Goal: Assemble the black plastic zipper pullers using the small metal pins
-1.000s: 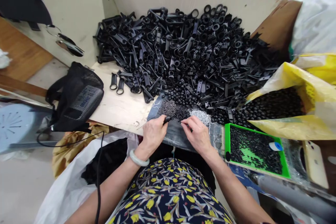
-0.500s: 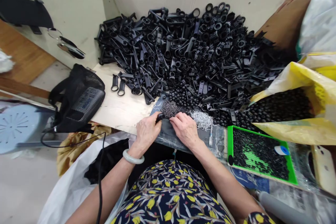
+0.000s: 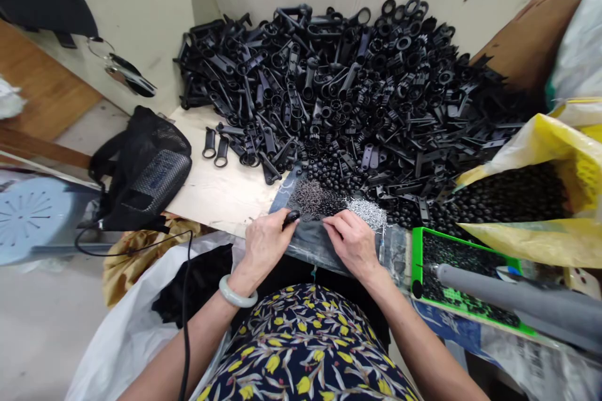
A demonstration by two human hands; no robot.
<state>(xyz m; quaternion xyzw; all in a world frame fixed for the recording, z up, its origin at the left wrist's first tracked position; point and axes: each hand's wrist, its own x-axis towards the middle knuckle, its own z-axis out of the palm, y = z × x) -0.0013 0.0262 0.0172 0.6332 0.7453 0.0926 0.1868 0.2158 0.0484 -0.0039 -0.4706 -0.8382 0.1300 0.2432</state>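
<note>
My left hand (image 3: 267, 239) is closed on a small black part (image 3: 291, 218), held between thumb and fingertips. My right hand (image 3: 352, 239) is to its right, thumb and index fingertip pressed together at the front edge of the small piles; whatever is between them is too small to name. Beyond my hands lie a pile of tiny brown pieces (image 3: 308, 197) and a pile of silver pins (image 3: 367, 213). Both piles rest on a dark cloth (image 3: 313, 243). Behind them spreads a large heap of black plastic parts (image 3: 324, 88).
A grey cylindrical tool (image 3: 493, 288) extends over a green tray (image 3: 416, 263) of small black pieces at right. Above it lies an open yellow bag (image 3: 527, 238). A black mesh pouch (image 3: 150, 175) and hanging cable (image 3: 185, 301) are at left.
My right hand has moved right, away from my left hand, towards the silver pins. The grey tool has come over the green tray. The view has shifted slightly.
</note>
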